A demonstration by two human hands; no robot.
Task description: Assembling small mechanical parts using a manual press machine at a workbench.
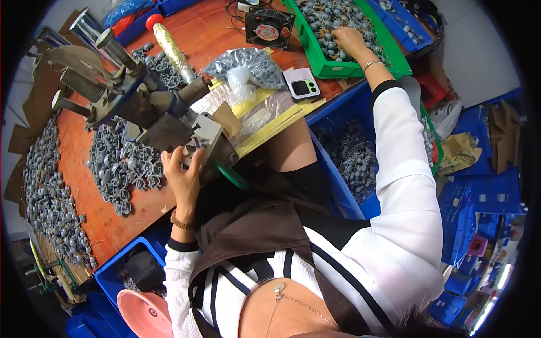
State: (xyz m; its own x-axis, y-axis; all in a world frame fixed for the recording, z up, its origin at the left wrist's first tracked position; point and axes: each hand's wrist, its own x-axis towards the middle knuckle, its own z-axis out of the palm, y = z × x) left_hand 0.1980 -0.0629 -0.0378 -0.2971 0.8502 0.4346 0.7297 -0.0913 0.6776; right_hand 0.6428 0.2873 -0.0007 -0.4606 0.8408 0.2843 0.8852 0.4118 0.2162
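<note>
My left hand [183, 172] rests at the small metal press [169, 121] on the bench [141, 205], fingers curled loosely around a grey part at its front block. My right hand [349, 40] reaches far into the green tray [338, 69], fingers closed among grey parts, gripping one, I judge. I seem to be mid-feed; next calls for carrying a fresh piece across to the press.

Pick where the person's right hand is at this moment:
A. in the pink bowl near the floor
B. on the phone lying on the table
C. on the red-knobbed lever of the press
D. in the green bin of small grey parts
D: the right hand reaches into the green bin and rests on the grey parts, while the left hand is at the press.
</note>
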